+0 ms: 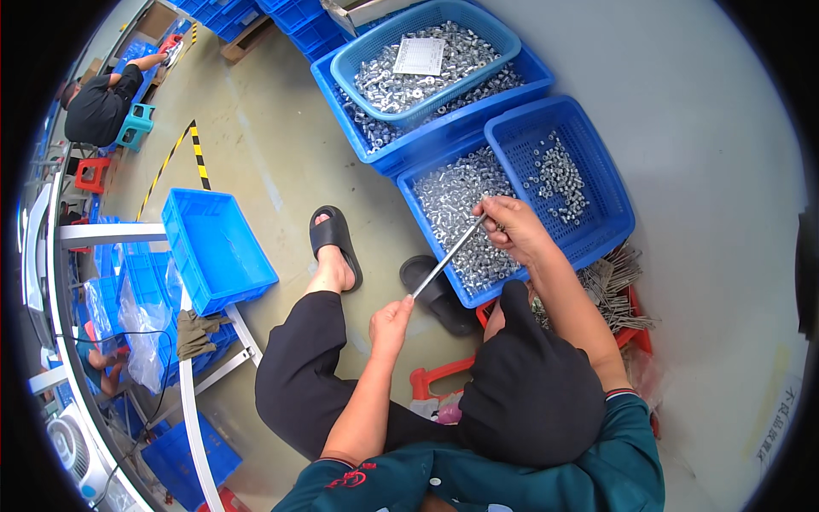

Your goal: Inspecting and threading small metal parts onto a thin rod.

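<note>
A thin metal rod point(445, 262) slants between the person's two hands, above the floor and the near edge of a blue crate point(429, 240). The left hand point(390, 327) is closed round the rod's lower end; the right hand point(509, 226) grips the upper end, its fingers curled, over the small silver parts point(461, 183) filling that crate. Beside them, a perforated blue basket point(601, 175) holds scattered metal pieces point(563, 175). Farther up, a larger blue crate point(426, 143) carries a light blue basket point(409, 118) heaped with metal parts, a white slip point(420, 55) lying on top. Close to the right forearm, many thin rods point(610, 290) lie bundled in a red holder. The floor point(264, 128) is dull beige, marked with yellow-and-black tape point(200, 154). To the left, an open blue bin point(220, 252) sits on a white frame point(111, 233), brownish gloves point(196, 333) hanging just below it. A white fan point(72, 448) stands low at the left. In the upper left, a co-worker in dark clothes point(94, 111) sits on a teal stool point(135, 126), near a red stool point(91, 173)
</note>
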`<move>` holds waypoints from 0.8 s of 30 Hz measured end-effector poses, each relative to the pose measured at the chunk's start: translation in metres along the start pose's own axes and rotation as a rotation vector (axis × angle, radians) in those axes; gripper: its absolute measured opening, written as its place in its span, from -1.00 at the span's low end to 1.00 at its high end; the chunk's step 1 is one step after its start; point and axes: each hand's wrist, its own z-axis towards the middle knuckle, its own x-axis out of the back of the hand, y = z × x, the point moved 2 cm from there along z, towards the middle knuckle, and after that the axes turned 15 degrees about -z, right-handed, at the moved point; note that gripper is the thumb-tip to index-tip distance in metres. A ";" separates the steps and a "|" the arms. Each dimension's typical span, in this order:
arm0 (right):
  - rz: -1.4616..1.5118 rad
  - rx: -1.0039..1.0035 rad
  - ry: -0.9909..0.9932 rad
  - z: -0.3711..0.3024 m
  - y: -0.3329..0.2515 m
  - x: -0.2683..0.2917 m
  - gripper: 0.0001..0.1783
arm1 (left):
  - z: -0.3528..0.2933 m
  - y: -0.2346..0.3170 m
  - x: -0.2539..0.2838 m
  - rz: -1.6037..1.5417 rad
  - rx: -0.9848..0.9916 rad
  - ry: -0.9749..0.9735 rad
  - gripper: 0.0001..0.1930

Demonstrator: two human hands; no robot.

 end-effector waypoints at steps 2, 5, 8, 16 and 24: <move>-0.199 0.063 0.030 0.000 -0.004 0.001 -0.75 | 0.000 0.000 0.000 -0.002 -0.009 0.002 -0.50; 0.054 0.118 0.024 -0.002 0.001 -0.008 -0.74 | 0.000 -0.002 -0.004 -0.119 0.004 -0.048 -0.54; -0.028 0.115 0.023 -0.002 0.002 -0.002 -0.74 | -0.001 -0.006 -0.007 -0.229 0.045 -0.108 -0.56; -0.147 0.157 0.119 -0.001 -0.002 -0.003 -0.78 | -0.001 -0.003 -0.004 -0.141 0.067 -0.063 -0.51; -0.195 0.182 0.193 -0.003 -0.008 -0.009 -0.81 | -0.013 0.024 -0.008 0.091 -0.141 0.101 -0.51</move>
